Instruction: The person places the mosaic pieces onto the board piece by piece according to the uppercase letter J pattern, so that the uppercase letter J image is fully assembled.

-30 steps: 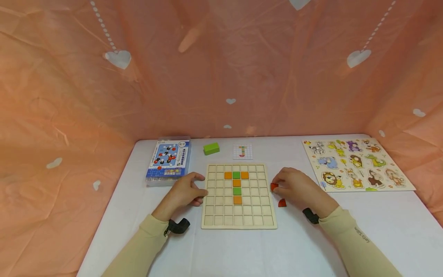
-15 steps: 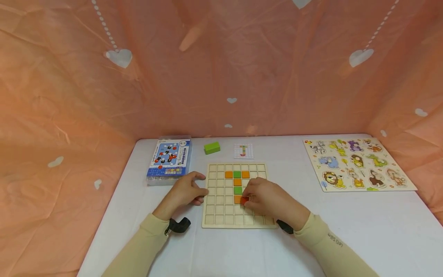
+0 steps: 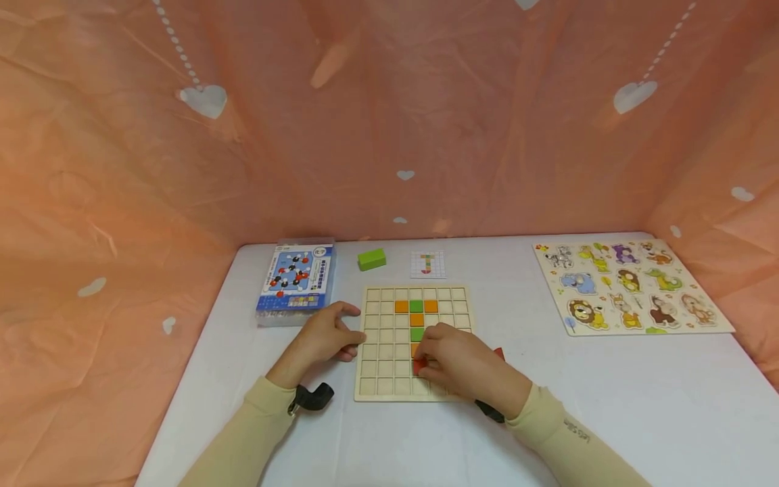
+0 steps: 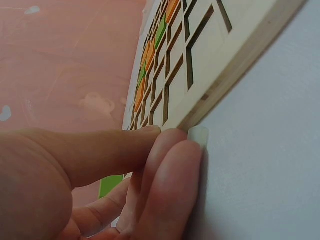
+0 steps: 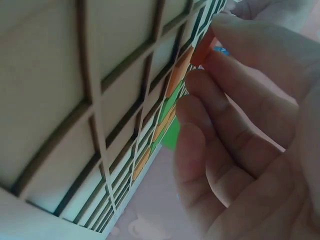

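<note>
A wooden grid board (image 3: 369, 370) lies flat, with orange and green square tiles (image 3: 416, 306) set in its cells in a T-like pattern. My right hand (image 3: 453, 358) pinches a red tile (image 3: 418, 366) between thumb and index finger, at the cell just below the lowest orange tile (image 3: 414, 350). In the right wrist view the red tile (image 5: 203, 49) stands tilted over the board. At the board's left edge, my left hand (image 3: 322, 335) grips the rim, its thumb (image 4: 115, 152) on the edge and curled fingertips against the side.
Partly hidden behind the right hand is another red piece (image 3: 500, 353). Beyond the board stand a green block (image 3: 372, 260) and a small pattern card (image 3: 428, 264). A boxed molecule set (image 3: 296, 281) lies back left, an animal puzzle board (image 3: 629, 287) back right.
My right hand has carried the red tile from the table right of the board leftward over the grid, then slightly down to the cell under the orange tile. The left hand stays put.
</note>
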Demonstrator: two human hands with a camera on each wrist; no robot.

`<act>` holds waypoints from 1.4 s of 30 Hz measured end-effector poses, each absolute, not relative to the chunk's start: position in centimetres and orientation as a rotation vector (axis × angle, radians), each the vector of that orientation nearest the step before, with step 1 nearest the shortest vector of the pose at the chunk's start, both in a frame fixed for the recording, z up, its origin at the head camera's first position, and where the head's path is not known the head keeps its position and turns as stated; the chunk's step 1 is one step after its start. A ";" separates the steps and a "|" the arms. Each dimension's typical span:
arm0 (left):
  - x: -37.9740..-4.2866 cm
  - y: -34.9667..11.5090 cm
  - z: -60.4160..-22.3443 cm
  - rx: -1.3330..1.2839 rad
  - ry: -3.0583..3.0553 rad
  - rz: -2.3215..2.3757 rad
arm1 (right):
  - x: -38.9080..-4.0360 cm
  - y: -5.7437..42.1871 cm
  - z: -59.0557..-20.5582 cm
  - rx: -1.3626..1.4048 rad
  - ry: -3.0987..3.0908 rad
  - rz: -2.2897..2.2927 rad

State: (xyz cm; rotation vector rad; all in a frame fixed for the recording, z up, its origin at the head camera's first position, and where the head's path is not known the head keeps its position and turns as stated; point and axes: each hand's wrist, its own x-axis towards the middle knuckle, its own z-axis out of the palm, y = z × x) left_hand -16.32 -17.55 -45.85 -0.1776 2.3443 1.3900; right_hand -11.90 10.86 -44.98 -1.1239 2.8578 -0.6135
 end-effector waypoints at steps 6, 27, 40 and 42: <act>-16.4 -17.7 -45.9 -0.183 2.342 1.383 | -11.9 10.5 -45.3 -1.124 2.885 -0.574; -16.4 -17.6 -45.7 -0.174 2.330 1.396 | -11.8 10.3 -45.5 -1.089 2.879 -0.573; -16.3 -17.6 -45.7 -0.178 2.327 1.391 | -11.8 10.5 -45.4 -1.083 2.900 -0.584; -16.4 -17.6 -45.7 -0.175 2.328 1.392 | -11.9 10.7 -45.3 -1.079 2.908 -0.605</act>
